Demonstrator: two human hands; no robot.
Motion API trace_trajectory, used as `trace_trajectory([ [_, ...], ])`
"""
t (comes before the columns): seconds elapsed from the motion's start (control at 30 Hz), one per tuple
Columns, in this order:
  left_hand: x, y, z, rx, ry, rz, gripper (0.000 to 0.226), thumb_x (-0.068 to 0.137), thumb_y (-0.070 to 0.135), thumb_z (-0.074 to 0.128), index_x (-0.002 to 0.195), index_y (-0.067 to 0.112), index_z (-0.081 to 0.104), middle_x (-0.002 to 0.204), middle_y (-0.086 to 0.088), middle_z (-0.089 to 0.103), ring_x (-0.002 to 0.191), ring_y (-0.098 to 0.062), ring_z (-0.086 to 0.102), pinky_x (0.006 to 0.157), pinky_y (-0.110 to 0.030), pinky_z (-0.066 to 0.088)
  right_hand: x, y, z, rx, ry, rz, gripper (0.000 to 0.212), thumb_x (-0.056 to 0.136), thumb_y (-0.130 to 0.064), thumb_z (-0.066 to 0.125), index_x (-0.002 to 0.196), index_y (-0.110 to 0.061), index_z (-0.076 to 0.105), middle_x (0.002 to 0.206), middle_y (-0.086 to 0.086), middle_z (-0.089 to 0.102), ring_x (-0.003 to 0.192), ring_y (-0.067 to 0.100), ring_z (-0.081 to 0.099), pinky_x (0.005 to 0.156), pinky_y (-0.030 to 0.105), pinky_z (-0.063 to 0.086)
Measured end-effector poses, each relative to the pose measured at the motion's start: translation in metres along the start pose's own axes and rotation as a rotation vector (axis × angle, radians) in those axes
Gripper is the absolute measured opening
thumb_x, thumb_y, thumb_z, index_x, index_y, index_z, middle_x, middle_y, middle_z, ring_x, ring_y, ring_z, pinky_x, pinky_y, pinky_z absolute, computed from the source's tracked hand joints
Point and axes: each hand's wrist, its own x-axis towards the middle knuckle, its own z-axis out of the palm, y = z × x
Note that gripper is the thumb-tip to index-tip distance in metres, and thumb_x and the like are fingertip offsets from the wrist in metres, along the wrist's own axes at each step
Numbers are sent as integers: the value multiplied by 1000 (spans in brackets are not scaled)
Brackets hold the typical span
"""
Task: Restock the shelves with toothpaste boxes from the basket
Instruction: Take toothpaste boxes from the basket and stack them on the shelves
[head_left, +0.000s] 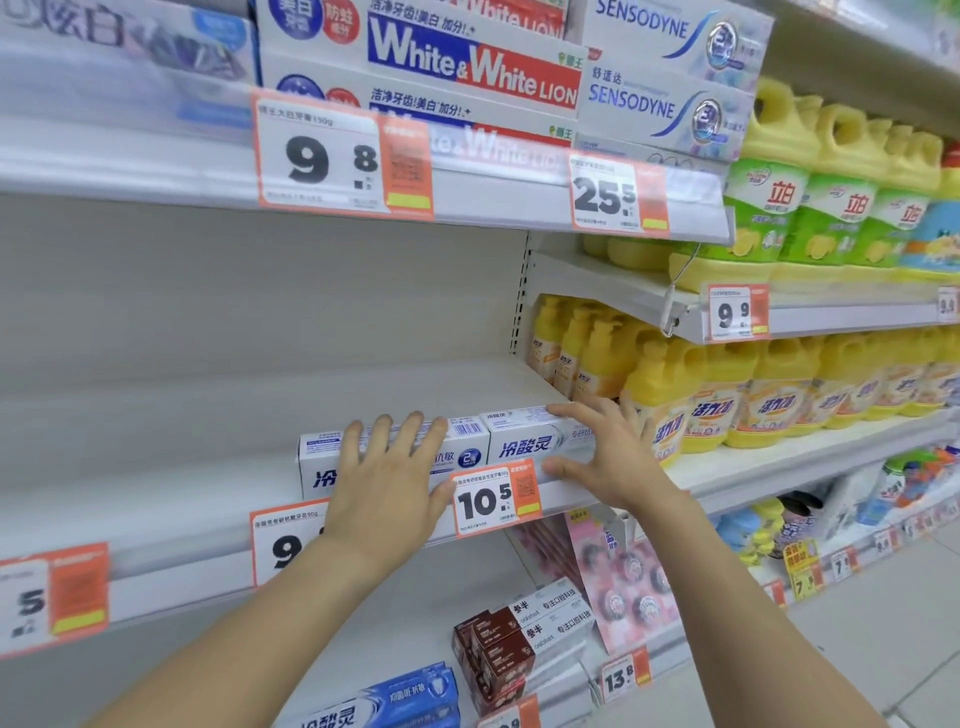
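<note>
Shelf (156, 415) holds two white, blue-lettered toothpaste boxes (467, 447)

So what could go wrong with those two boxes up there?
The left box and right box sit at the shelf's front edge, so a nudge from the left hand or right hand might tip one off. Fingers near the price tag could knock it loose.
</note>
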Motion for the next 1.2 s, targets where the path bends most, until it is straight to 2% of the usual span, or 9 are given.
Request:
trace_trajectory([
  [0.13, -2, -2, -17, -155, 3, 41, 66, 98, 48, 48, 155, 30, 22, 165, 3, 18, 152, -30, 6, 123, -49, 2, -14, -28, -5, -84, 147, -71, 70, 76, -48, 81, 139, -40, 50, 150, 0, 37, 147, 28, 19, 117, 59, 20],
  [0.2, -20, -7, -27, -272, 174, 93, 57, 93, 38, 54, 147, 25, 39, 157, 0, 34, 149, -28, 19, 122, -48, 14, -26, -57, -4, 28, 234, -193, 57, 80, -31, 79, 132, -28, 57, 132, -1, 50, 125, 20, 47, 103, 46, 43],
  [0.3, -77, -27, -37, -527, 379, 130, 32, 87, 27, 57, 119, 22, 58, 121, 8, 58, 115, -13, 53, 99, -30, 40, -59, -112, 8, 274, 144, -320, 19, 83, -17, 74, 101, -20, 68, 89, -9, 67, 80, 6, 63, 76, 26, 52],
  [0.43, -182, -79, -3, -601, -35, 47, 7, 88, 38, 54, 93, 34, 56, 88, 20, 59, 81, 0, 57, 72, -22, 46, -110, -177, 62, 326, -386, -362, 9, 83, -18, 77, 89, -14, 71, 76, -5, 69, 67, 8, 63, 67, 17, 49],
  [0.53, -256, -125, 59, -551, -464, -58, 6, 89, 35, 57, 92, 39, 53, 93, 16, 62, 84, -3, 58, 79, -31, 51, -142, -211, 123, 118, -910, -363, 33, 83, -33, 80, 108, -13, 70, 93, -3, 70, 77, 11, 60, 77, 23, 49],
  [0.63, -321, -157, 111, -460, -798, -211, 30, 92, 35, 61, 120, 27, 56, 122, 2, 62, 109, -16, 58, 94, -31, 47, -174, -226, 189, -50, -1184, -335, 51, 81, -49, 79, 118, -16, 68, 118, -5, 65, 96, 13, 58, 89, 27, 49],
  [0.83, -384, -170, 151, -505, -1032, -305, 90, 82, 57, 70, 155, 30, 25, 155, 1, 36, 139, -22, 38, 114, -36, 33, -245, -224, 273, -14, -1393, -190, 77, 71, -58, 83, 134, -23, 53, 130, -2, 57, 116, 21, 57, 100, 34, 47],
  [1.07, -370, -159, 153, -565, -1032, -294, 80, 85, 39, 75, 150, 33, 29, 135, 1, 47, 118, -22, 55, 100, -34, 46, -300, -226, 295, -26, -1291, -251, 94, 64, -82, 67, 141, -35, 44, 134, 1, 42, 114, 22, 50, 92, 33, 47],
  [1.2, -366, -174, 148, -491, -1052, -324, 63, 87, 38, 73, 141, 24, 45, 131, 1, 57, 113, -21, 59, 97, -36, 48, -316, -236, 293, 15, -1197, -231, 78, 87, -52, 68, 145, -12, 34, 131, 11, 41, 117, 29, 53, 88, 32, 47],
])
